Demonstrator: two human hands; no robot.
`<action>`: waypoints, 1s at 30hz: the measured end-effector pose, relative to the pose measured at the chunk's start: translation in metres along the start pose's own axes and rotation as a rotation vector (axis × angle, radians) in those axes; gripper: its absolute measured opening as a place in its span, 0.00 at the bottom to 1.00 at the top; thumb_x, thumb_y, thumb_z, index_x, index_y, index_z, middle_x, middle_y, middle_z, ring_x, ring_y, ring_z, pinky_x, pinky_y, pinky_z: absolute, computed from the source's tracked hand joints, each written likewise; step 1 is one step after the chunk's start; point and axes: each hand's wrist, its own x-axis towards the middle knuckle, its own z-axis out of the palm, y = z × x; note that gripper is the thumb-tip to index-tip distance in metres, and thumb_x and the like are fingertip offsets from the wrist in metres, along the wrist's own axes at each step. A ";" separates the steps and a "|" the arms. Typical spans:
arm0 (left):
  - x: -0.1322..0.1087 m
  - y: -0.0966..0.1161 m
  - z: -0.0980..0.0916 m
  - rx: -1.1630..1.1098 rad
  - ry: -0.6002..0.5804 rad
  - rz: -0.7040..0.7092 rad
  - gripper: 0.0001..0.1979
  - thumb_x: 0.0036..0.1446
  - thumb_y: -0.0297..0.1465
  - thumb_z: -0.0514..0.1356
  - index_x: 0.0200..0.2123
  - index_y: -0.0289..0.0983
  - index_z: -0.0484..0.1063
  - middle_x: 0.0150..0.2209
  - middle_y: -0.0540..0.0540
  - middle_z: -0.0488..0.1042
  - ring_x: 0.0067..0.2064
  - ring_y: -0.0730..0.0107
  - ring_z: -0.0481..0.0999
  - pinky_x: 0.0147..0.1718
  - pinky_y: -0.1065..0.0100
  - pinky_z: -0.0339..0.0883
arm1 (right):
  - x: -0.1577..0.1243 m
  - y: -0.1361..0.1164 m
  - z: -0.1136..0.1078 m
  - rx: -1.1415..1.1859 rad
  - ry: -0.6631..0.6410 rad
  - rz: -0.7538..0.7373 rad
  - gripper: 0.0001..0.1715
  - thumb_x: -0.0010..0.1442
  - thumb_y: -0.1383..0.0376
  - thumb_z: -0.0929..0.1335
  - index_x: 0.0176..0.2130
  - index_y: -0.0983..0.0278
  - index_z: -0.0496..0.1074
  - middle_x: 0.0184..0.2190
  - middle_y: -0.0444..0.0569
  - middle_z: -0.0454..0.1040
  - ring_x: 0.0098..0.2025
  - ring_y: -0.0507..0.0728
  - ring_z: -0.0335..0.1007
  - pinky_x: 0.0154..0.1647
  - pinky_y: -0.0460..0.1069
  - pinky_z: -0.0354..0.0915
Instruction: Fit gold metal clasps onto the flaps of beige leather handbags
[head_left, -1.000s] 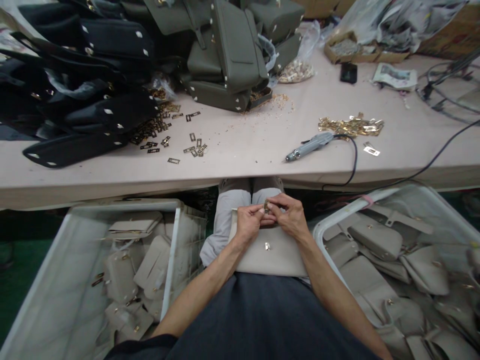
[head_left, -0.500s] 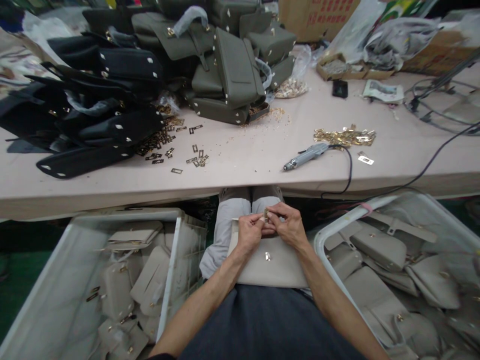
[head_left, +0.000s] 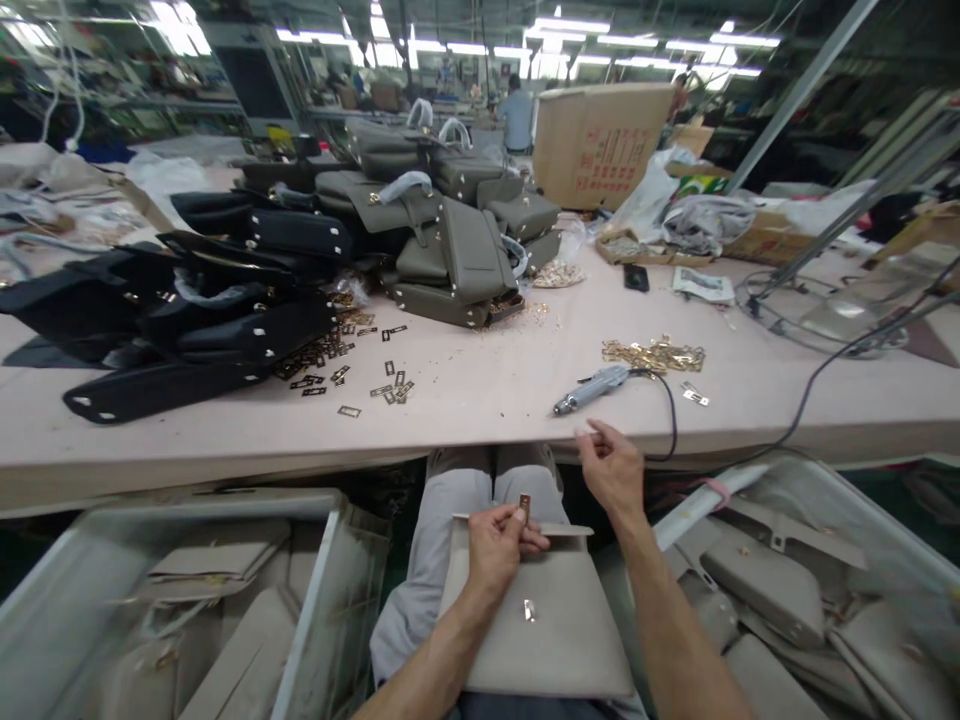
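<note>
My left hand (head_left: 496, 545) is closed on a small metal plate with holes (head_left: 525, 506), pinched upright between thumb and fingers. It is at the upper edge of a beige handbag (head_left: 547, 650) lying on my lap. A shiny metal clasp (head_left: 529, 610) sits on the front of that bag. My right hand (head_left: 613, 468) is away from the bag, at the table's front edge, with fingers loosely curled, tips slightly apart and nothing visible in them. Just beyond it lies a grey electric screwdriver (head_left: 592, 390), which the hand does not touch.
Gold metal plates (head_left: 652, 354) lie behind the screwdriver, whose cable (head_left: 675, 420) hangs over the table edge. Black bags (head_left: 187, 360), olive bags (head_left: 472, 250) and dark plates (head_left: 322, 365) cover the left. Bins with beige bags (head_left: 217, 590) (head_left: 765, 580) flank my legs.
My right hand has let go of the small plate and moved up and right towards the screwdriver. My left hand keeps the plate. The view has tilted up.
</note>
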 end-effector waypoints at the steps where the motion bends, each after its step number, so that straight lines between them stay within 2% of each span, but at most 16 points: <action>1: 0.000 -0.001 -0.001 0.006 -0.013 -0.004 0.30 0.54 0.55 0.68 0.29 0.29 0.78 0.25 0.35 0.80 0.25 0.60 0.82 0.23 0.72 0.74 | 0.019 0.000 -0.003 -0.085 0.094 0.015 0.32 0.63 0.48 0.69 0.55 0.69 0.74 0.32 0.54 0.78 0.31 0.61 0.75 0.40 0.54 0.72; 3: 0.002 -0.003 -0.002 0.006 -0.030 -0.005 0.32 0.53 0.57 0.68 0.29 0.29 0.77 0.25 0.34 0.80 0.25 0.60 0.82 0.23 0.72 0.73 | 0.054 -0.003 -0.004 -0.268 0.188 0.062 0.36 0.62 0.46 0.68 0.56 0.72 0.72 0.32 0.58 0.78 0.39 0.67 0.77 0.49 0.60 0.70; 6: 0.005 -0.005 -0.003 -0.002 -0.033 -0.006 0.32 0.52 0.58 0.68 0.28 0.29 0.78 0.25 0.34 0.80 0.24 0.61 0.81 0.23 0.72 0.73 | 0.094 -0.013 0.008 -0.444 0.157 0.206 0.45 0.58 0.44 0.71 0.58 0.78 0.67 0.39 0.71 0.77 0.49 0.76 0.74 0.55 0.67 0.66; 8: 0.006 -0.005 -0.003 -0.003 -0.033 -0.011 0.33 0.51 0.58 0.68 0.28 0.29 0.77 0.25 0.33 0.80 0.24 0.61 0.81 0.23 0.72 0.72 | 0.111 -0.017 0.019 -0.386 0.180 0.327 0.51 0.49 0.48 0.77 0.58 0.80 0.65 0.45 0.78 0.73 0.53 0.80 0.71 0.56 0.69 0.64; 10: 0.006 -0.005 -0.004 -0.008 -0.037 -0.018 0.33 0.51 0.58 0.68 0.28 0.28 0.77 0.24 0.33 0.80 0.24 0.61 0.81 0.23 0.72 0.72 | 0.119 -0.018 0.027 -0.221 0.250 0.435 0.51 0.38 0.55 0.81 0.54 0.78 0.66 0.46 0.79 0.72 0.56 0.83 0.68 0.59 0.70 0.62; 12: 0.005 -0.005 -0.004 -0.011 -0.039 -0.019 0.33 0.50 0.58 0.68 0.29 0.28 0.77 0.24 0.34 0.80 0.24 0.61 0.81 0.22 0.72 0.71 | 0.123 -0.015 0.031 -0.030 0.295 0.505 0.45 0.32 0.59 0.82 0.47 0.72 0.69 0.43 0.73 0.73 0.55 0.81 0.68 0.57 0.69 0.65; 13: 0.005 -0.005 -0.005 -0.012 -0.038 -0.019 0.33 0.50 0.58 0.68 0.29 0.29 0.78 0.24 0.34 0.80 0.24 0.61 0.81 0.21 0.72 0.71 | 0.124 -0.014 0.031 0.057 0.291 0.516 0.40 0.32 0.59 0.81 0.43 0.69 0.70 0.40 0.67 0.74 0.52 0.78 0.70 0.53 0.67 0.69; 15: 0.004 -0.005 -0.007 -0.017 -0.041 -0.019 0.33 0.50 0.58 0.69 0.29 0.29 0.78 0.25 0.35 0.80 0.23 0.61 0.81 0.20 0.73 0.70 | 0.125 -0.012 0.030 0.229 0.249 0.507 0.28 0.38 0.58 0.77 0.38 0.65 0.69 0.33 0.55 0.73 0.43 0.70 0.74 0.42 0.61 0.74; 17: 0.005 -0.006 -0.008 -0.035 -0.047 -0.018 0.33 0.49 0.58 0.69 0.28 0.30 0.77 0.25 0.35 0.80 0.23 0.61 0.81 0.20 0.73 0.71 | 0.127 -0.011 0.027 0.385 0.173 0.473 0.19 0.46 0.57 0.72 0.36 0.64 0.68 0.27 0.46 0.69 0.34 0.61 0.73 0.34 0.55 0.74; 19: 0.007 -0.007 -0.009 -0.050 -0.044 -0.013 0.33 0.47 0.59 0.70 0.28 0.30 0.77 0.27 0.35 0.80 0.23 0.61 0.81 0.20 0.73 0.71 | 0.132 -0.012 0.026 0.666 0.072 0.466 0.14 0.50 0.59 0.69 0.36 0.64 0.69 0.25 0.44 0.66 0.29 0.56 0.70 0.31 0.51 0.74; 22: 0.009 -0.010 -0.010 -0.050 -0.040 -0.022 0.36 0.45 0.61 0.69 0.27 0.29 0.77 0.24 0.34 0.79 0.22 0.60 0.80 0.19 0.72 0.71 | 0.145 -0.015 0.033 1.221 -0.016 0.551 0.11 0.52 0.65 0.69 0.38 0.65 0.68 0.28 0.46 0.70 0.29 0.53 0.70 0.30 0.49 0.74; 24: 0.010 -0.012 -0.011 -0.046 -0.049 -0.031 0.37 0.46 0.62 0.68 0.27 0.28 0.76 0.22 0.33 0.78 0.22 0.60 0.80 0.20 0.72 0.71 | 0.158 -0.017 0.043 1.391 0.038 0.596 0.11 0.53 0.69 0.69 0.38 0.64 0.66 0.32 0.46 0.73 0.27 0.51 0.70 0.29 0.47 0.73; 30: 0.013 -0.016 -0.016 -0.079 -0.068 -0.028 0.36 0.48 0.61 0.69 0.30 0.28 0.76 0.26 0.33 0.79 0.23 0.60 0.81 0.20 0.72 0.71 | 0.202 -0.021 0.082 1.431 0.276 0.598 0.10 0.57 0.72 0.66 0.35 0.61 0.58 0.25 0.35 0.66 0.19 0.45 0.62 0.22 0.40 0.67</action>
